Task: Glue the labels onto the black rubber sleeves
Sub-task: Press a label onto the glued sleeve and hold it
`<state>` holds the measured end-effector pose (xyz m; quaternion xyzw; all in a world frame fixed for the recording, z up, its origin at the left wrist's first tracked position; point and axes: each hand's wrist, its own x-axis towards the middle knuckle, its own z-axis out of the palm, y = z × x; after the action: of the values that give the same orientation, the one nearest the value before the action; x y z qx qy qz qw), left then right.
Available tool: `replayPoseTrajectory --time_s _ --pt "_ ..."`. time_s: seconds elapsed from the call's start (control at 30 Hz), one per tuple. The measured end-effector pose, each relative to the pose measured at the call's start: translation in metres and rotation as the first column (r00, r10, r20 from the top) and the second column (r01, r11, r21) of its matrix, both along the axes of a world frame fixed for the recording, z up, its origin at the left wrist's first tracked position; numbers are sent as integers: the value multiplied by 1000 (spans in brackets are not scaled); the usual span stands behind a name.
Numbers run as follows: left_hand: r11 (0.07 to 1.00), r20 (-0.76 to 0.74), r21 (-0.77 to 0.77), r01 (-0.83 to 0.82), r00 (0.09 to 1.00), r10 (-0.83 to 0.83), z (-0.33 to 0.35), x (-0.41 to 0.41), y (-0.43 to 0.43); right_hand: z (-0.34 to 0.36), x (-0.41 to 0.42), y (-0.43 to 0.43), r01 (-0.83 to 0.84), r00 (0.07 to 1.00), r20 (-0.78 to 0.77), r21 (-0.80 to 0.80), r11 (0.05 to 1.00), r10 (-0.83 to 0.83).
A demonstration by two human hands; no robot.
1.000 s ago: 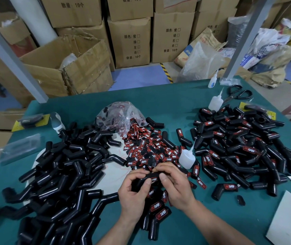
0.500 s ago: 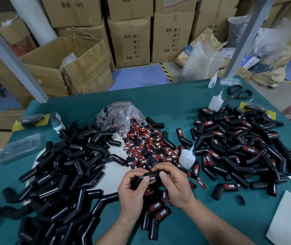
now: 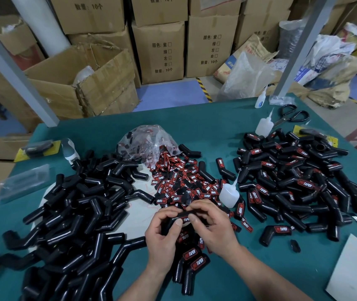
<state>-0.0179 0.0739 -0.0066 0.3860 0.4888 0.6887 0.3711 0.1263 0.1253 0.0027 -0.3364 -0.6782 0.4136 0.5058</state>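
Both my left hand and right hand pinch one black rubber sleeve low over the green table, thumbs pressing its red "TAPER" label. Loose labels lie just beyond, a glue bottle beside them, between unlabelled sleeves on my left and labelled sleeves on my right.

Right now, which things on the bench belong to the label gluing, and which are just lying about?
In use:
- held sleeve, gripped by left hand and right hand
- loose labels
- glue bottle
- unlabelled sleeves
- labelled sleeves

Lying about:
- scissors
- two spare bottles
- yellow-carded packs
- white card
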Motion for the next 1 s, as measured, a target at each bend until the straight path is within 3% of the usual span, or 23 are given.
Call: replayPoseTrajectory --time_s 1.0 --pt "1000 -43 -1 -26 999 26 -1 1 1 -2 1 0 9 1000 16 50 999 -9"
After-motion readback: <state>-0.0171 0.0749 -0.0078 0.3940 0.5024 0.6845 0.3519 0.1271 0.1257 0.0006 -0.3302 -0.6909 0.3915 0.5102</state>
